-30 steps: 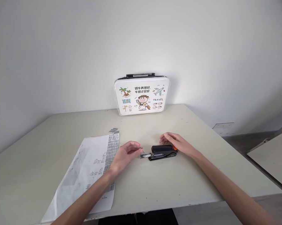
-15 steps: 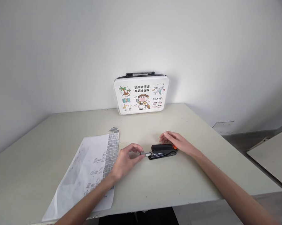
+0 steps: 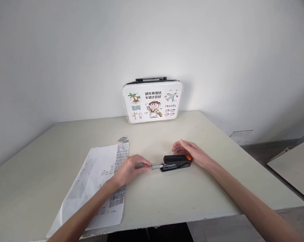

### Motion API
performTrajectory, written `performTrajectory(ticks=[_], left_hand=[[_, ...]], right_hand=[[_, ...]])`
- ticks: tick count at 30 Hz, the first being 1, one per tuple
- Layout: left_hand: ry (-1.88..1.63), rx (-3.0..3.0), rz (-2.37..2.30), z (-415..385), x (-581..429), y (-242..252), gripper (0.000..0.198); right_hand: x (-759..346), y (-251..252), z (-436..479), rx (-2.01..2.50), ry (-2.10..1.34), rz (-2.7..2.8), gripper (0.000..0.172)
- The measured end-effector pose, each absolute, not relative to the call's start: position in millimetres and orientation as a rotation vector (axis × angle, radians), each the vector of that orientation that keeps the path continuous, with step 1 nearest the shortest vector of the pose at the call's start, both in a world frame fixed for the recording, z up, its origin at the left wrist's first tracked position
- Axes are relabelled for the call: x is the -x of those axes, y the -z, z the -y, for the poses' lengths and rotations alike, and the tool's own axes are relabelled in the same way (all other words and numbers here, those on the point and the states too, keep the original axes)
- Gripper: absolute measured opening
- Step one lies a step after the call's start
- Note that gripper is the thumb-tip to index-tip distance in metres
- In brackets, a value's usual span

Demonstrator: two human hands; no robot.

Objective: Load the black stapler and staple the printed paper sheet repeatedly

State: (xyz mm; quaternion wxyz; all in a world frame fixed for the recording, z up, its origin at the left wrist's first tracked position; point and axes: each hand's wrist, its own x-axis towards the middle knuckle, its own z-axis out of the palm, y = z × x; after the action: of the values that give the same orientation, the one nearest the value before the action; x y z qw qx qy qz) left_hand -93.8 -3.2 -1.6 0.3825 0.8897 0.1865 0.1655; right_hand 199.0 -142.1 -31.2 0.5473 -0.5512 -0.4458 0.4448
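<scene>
A black stapler (image 3: 177,162) with an orange part at its rear lies on the table, its front pointing left. A slim metal rail (image 3: 157,166) sticks out of its front end. My left hand (image 3: 131,169) pinches the outer end of this rail between thumb and fingers, and a grey end piece shows inside the grip. My right hand (image 3: 192,154) curls round the rear and far side of the stapler; the body partly hides where its fingers touch.
Several staple strips (image 3: 123,139) lie past the top corner of a printed paper sheet (image 3: 91,178), which is under my left forearm. A white cartoon-printed case (image 3: 153,102) stands against the wall. The table's front edge (image 3: 199,220) runs close to me.
My left hand has moved left, away from the stapler, and more of the metal rail now shows. My right hand and the stapler have hardly moved.
</scene>
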Motion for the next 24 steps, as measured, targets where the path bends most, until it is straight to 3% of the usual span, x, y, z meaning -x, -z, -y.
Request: performTrajectory(ticks=[7,16,24], left_hand=[[-0.393,-2.278,-0.346,-9.3,61.0,14.0,0.033],[-0.383,-2.776,-0.154,-9.6,31.9,23.1,0.053],[-0.399,-2.871,-0.163,-4.9,28.4,26.7,0.058]], right_hand=[[-186.0,35.1,136.8,1.23,-1.141,0.838,0.064],[-182.9,38.4,135.3,1.165,-1.071,0.713,0.063],[-180.7,36.0,139.0,1.17,-1.084,0.75,0.059]])
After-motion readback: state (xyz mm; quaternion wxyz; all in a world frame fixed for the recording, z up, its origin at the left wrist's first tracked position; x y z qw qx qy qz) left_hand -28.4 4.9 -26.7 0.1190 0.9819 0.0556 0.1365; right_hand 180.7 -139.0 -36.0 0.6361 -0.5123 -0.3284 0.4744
